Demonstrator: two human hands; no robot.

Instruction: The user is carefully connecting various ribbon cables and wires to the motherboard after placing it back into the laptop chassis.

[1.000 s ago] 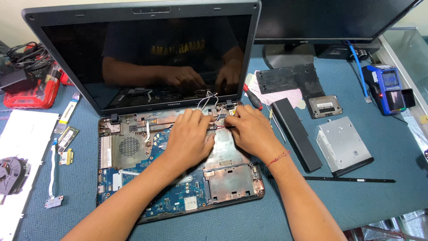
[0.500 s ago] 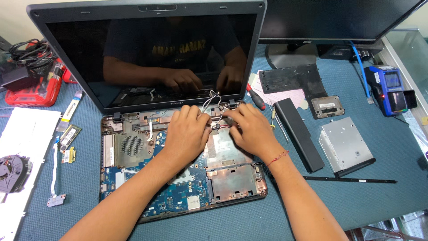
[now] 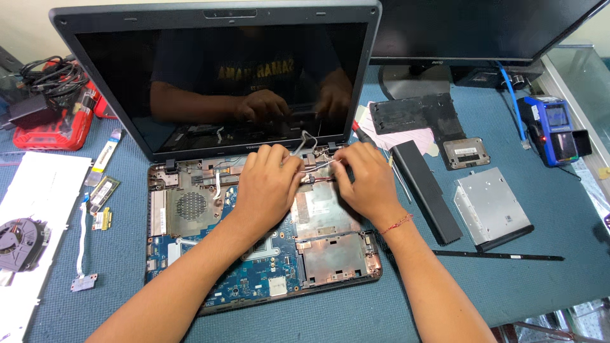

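One laptop (image 3: 254,209), one battery (image 3: 424,190), two hands (image 3: 267,184).

Bare blue mat (image 3: 540,279) lies open to the right front. The upright dark laptop screen (image 3: 216,76) walls off the back. A long black battery bar (image 3: 424,190) and a silver flat optical drive (image 3: 492,208) crowd the right flank; a white paper sheet (image 3: 38,209) with a grey cooling fan (image 3: 22,236) fills the left.

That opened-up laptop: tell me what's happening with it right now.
A person has the laptop open on a blue table, its keyboard cover off and the circuit board bare. The left hand and right hand meet at the thin wires near the hinge, fingers pinching them. Removed parts lie around: a long black battery and a silver optical drive to the right, a small fan on white paper to the left.
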